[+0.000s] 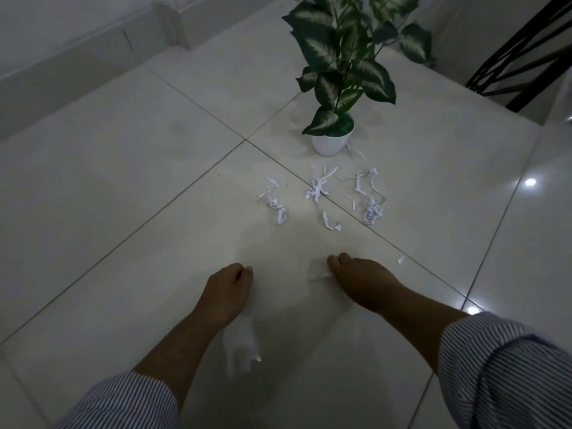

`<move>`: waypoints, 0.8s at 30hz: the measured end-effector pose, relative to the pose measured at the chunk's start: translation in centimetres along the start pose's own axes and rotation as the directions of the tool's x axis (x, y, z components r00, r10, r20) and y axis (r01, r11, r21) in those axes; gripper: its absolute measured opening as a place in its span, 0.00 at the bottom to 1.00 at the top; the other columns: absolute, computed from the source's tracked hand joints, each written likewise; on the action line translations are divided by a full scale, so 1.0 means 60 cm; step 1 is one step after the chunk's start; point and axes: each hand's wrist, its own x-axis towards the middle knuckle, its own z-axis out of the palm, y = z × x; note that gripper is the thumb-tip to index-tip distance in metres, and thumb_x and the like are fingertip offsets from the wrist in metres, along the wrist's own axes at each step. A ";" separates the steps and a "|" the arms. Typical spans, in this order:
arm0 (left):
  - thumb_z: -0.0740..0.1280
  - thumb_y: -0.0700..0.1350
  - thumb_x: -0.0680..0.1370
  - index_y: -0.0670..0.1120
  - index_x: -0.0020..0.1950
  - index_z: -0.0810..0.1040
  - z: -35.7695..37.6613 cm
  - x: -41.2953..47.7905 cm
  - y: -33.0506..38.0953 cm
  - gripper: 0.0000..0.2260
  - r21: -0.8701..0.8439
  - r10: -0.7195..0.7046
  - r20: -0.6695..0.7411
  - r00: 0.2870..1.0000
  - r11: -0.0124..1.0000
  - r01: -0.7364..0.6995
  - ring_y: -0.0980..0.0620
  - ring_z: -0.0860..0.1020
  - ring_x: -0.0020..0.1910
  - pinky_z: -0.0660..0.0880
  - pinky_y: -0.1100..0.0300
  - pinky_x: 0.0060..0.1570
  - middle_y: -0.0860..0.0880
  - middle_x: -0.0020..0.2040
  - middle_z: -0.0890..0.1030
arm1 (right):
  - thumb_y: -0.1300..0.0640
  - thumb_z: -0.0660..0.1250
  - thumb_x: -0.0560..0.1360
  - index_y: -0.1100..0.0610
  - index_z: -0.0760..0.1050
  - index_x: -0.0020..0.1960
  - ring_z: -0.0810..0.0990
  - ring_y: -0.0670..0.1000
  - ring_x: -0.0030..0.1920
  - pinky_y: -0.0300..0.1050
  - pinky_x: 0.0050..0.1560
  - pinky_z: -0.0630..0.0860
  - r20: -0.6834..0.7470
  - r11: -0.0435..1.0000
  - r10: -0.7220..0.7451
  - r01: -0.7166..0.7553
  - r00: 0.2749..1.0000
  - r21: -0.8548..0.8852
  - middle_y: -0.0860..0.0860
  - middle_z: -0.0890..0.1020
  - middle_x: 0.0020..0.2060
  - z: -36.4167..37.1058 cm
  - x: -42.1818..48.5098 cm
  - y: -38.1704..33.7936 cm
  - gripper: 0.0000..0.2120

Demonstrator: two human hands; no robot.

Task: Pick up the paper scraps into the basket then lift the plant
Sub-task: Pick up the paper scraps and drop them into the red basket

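Note:
White paper scraps lie scattered on the tiled floor in three clumps, left [273,205], middle [318,191] and right [372,212], and a single small scrap [400,260] sits nearer to me. Just behind them stands the plant [343,57], with green-and-white leaves in a small white pot [330,145]. My left hand [229,289] and my right hand [362,283] hover low in front of the scraps. Each is pinched shut on an edge of what looks like a thin clear plastic bag [241,345], which is faint and hard to make out. No basket is in view.
A black metal frame [526,57] stands at the top right near the plant. White steps or ledges [93,57] run along the upper left. Glossy floor tiles reflect ceiling lights at the right.

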 end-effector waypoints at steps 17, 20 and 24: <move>0.56 0.52 0.82 0.37 0.42 0.75 -0.212 -0.017 -0.030 0.21 -0.061 -0.050 -0.264 0.963 0.998 0.035 0.50 0.73 0.34 0.66 0.59 0.35 0.45 0.34 0.76 | 0.55 0.57 0.82 0.63 0.73 0.48 0.76 0.52 0.36 0.40 0.35 0.73 -0.121 0.487 0.281 -0.033 0.952 0.873 0.54 0.77 0.37 -0.241 0.184 -0.199 0.12; 0.56 0.51 0.82 0.36 0.42 0.75 -0.299 -0.038 -0.056 0.21 -0.075 -0.078 -0.363 0.928 0.996 0.054 0.51 0.71 0.32 0.65 0.58 0.34 0.48 0.32 0.74 | 0.51 0.56 0.81 0.57 0.72 0.43 0.75 0.51 0.33 0.42 0.34 0.69 -0.154 0.474 0.184 0.050 0.971 0.879 0.52 0.78 0.36 -0.291 0.214 -0.305 0.13; 0.55 0.51 0.82 0.34 0.42 0.73 -0.425 -0.081 -0.107 0.22 -0.073 -0.097 -0.474 0.875 0.995 0.071 0.50 0.70 0.32 0.65 0.57 0.34 0.46 0.33 0.73 | 0.54 0.57 0.81 0.55 0.70 0.38 0.71 0.48 0.27 0.42 0.31 0.67 -0.155 0.239 0.078 0.132 0.985 0.962 0.52 0.77 0.33 -0.362 0.234 -0.459 0.14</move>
